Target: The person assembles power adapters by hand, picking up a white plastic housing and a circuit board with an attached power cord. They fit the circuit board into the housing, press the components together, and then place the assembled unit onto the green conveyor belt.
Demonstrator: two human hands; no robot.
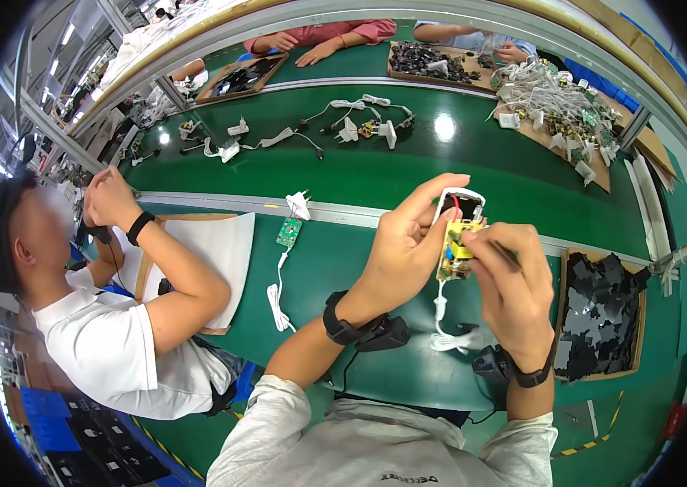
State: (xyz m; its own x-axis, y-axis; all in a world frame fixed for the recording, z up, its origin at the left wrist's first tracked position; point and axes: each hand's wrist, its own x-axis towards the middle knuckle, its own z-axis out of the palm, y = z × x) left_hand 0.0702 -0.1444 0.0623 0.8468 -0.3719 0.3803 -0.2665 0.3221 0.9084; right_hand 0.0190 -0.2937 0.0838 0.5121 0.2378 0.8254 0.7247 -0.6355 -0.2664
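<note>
Left hand (400, 258): grasping 1 white housing (464, 191) | right hand (516, 286): pinching 1 circuit board (457, 264)

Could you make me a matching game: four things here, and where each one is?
1. White shell
2. Single green circuit board
3. Flat black pieces
4. Tangled white cords

A. In the cardboard tray right of both hands
B. Heaped at the picture's upper right
C. Held in the left hand
D. Lying on the bench, left of both hands

Pairs: 1-C, 2-D, 3-A, 4-B
</note>
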